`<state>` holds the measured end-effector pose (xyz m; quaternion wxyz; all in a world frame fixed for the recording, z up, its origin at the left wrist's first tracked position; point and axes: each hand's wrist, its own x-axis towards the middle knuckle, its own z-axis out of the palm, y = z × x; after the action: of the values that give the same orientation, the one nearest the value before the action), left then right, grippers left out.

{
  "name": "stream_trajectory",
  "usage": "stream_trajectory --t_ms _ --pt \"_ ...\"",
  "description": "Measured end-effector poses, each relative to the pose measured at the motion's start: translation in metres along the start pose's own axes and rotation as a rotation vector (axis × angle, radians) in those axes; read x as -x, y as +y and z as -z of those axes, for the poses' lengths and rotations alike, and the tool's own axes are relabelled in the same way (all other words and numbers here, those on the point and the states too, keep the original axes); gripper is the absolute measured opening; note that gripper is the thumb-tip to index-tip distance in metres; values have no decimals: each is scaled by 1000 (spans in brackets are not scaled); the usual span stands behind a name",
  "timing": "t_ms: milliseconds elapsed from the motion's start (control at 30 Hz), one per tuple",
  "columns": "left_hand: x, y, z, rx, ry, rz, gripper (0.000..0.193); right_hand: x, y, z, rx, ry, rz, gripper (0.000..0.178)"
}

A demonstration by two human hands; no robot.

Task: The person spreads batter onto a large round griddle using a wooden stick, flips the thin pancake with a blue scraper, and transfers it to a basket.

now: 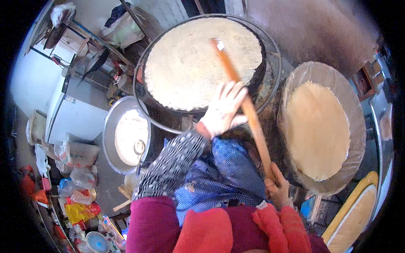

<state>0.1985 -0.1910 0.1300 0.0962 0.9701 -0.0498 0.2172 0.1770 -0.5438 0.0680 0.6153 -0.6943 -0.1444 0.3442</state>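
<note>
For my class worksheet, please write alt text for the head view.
A person's right hand grips the lower end of a long wooden stick slanting over a griddle of pale flatbread; the left hand is spread at the stick's middle. Left is a metal basin with a ladle; right, a round lined tray of browner flatbread.

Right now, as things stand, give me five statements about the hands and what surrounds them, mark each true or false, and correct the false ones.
1. The right hand grips the near end of the wooden stick. True.
2. A ladle sits in the metal basin. True.
3. The left hand holds the ladle. False: it is at the stick, fingers extended.
4. The griddle is bare. False: a pale round layer covers most of it.
5. The lined tray right of the griddle holds a round sheet. True.
</note>
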Motion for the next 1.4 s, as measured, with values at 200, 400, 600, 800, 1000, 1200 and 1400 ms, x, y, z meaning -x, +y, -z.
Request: stream_trajectory --t_ms 200,400,600,800,1000,1200,1400 --pt "-72 -48 -83 -91 -375 3 86 -39 -35 -42 -338 34 -315 61" --pt "-16 -106 -51 -177 -255 132 80 -75 -39 -43 -547 -335 -423 60" --pt "49 -140 -15 -212 -211 286 81 -98 -65 -84 -448 -467 -477 59" --pt "151 -180 22 -299 -159 447 86 -126 -36 -142 -281 -597 -355 56" --pt "249 -147 61 -334 -148 546 86 -113 2 -171 117 -662 188 55" --pt "79 -72 37 20 17 203 105 -39 17 -59 233 -247 14 57" --pt "-69 -52 -86 -78 -198 -62 93 -32 -42 -50 -271 98 -241 63"
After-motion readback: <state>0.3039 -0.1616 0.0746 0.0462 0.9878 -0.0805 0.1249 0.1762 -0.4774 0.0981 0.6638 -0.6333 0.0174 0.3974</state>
